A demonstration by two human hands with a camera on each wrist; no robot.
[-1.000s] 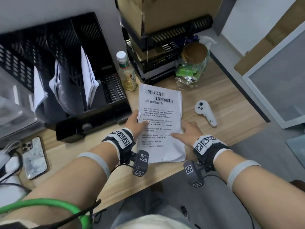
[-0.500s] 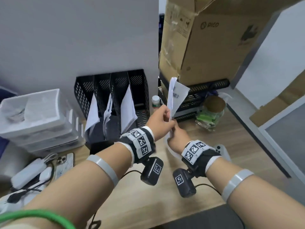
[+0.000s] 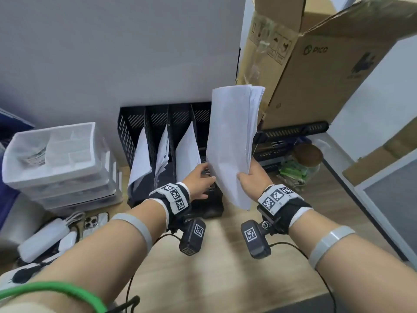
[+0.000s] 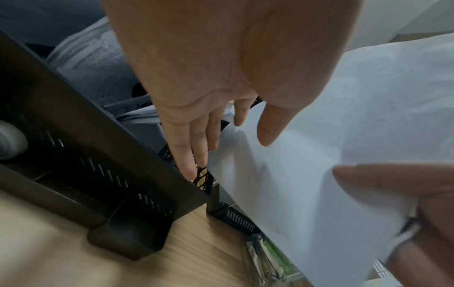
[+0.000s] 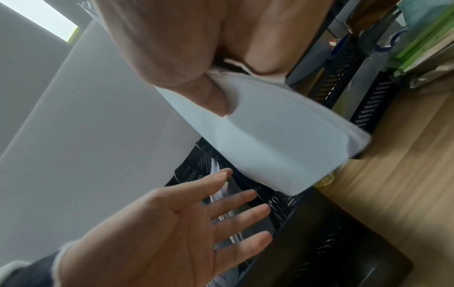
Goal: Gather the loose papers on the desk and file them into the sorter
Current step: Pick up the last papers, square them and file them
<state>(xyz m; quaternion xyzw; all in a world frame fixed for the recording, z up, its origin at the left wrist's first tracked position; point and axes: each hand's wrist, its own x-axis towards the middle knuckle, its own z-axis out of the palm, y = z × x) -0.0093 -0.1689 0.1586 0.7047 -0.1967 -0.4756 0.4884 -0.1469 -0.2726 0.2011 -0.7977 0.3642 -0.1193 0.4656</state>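
A thin stack of white papers (image 3: 230, 141) stands upright in the air, just right of the black mesh sorter (image 3: 133, 132). My right hand (image 3: 250, 177) pinches the stack near its lower right edge, thumb on the front sheet (image 5: 216, 97). My left hand (image 3: 200, 177) is off the papers, fingers straight and spread (image 5: 221, 209), reaching at the sorter's rightmost slot beside the stack's lower left edge (image 4: 270, 174). Three slots of the sorter (image 4: 73, 155) hold leaning white sheets (image 3: 187, 152).
A large open cardboard box (image 3: 316, 71) sits on black trays (image 3: 293, 129) at the right, with a cork-lidded jar (image 3: 304, 163) below it. Stacked translucent drawers (image 3: 54, 163), a phone (image 3: 94, 222) and white chargers (image 3: 42, 238) lie left. Bare wooden desk (image 3: 225, 267) spreads in front.
The papers went from flat on the desk to upright in the air and moved toward the sorter. My left hand let go of them and opened; the right hand alone holds them now.
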